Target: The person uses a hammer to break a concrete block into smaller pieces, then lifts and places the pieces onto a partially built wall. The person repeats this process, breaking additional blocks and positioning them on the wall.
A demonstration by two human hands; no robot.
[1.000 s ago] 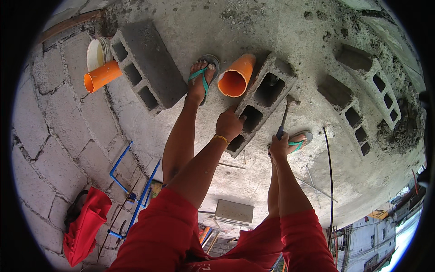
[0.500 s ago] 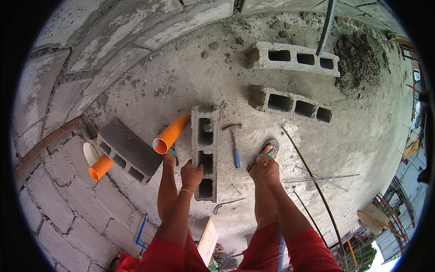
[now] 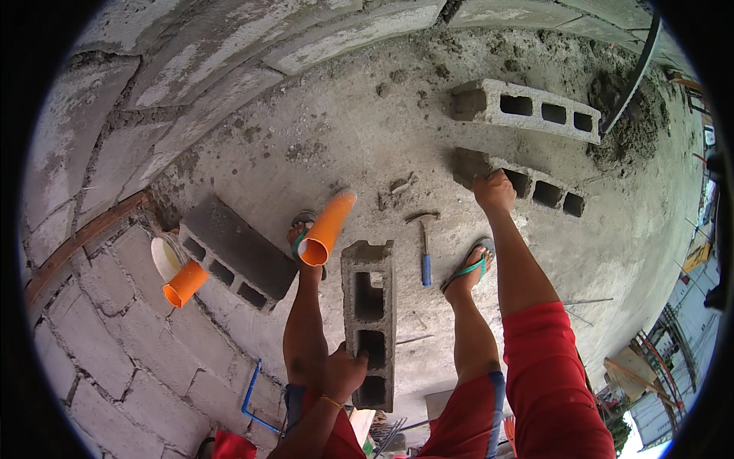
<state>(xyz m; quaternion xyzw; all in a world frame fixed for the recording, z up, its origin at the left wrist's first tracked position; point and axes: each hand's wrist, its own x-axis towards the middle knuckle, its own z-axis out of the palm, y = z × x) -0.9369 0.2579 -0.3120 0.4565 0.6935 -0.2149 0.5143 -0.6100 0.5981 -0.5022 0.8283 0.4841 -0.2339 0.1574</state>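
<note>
Head view shows the left hand (image 3: 344, 372) clamped on the near hollow concrete block (image 3: 368, 321), a claw hammer (image 3: 424, 243) lying just right of it. Farther out, the right hand (image 3: 495, 191) grips the end of another hollow block (image 3: 527, 182); an orange pipe (image 3: 327, 229) lies left.

Red shorts (image 3: 558, 382), green flip-flops (image 3: 468, 268).

We see a rough grey concrete floor (image 3: 367, 145) under even daylight, scattered with mortar crumbs. A wall of grey hollow concrete blocks (image 3: 115, 336) curves along the left and top, with pale mortar joints. A short orange plastic pipe stub (image 3: 183, 283) sticks out of it near a white round opening (image 3: 164, 256). A dark heap of wet mortar (image 3: 634, 130) sits far right. Blue bent metal rod (image 3: 248, 394) lies at the wall's foot
</note>
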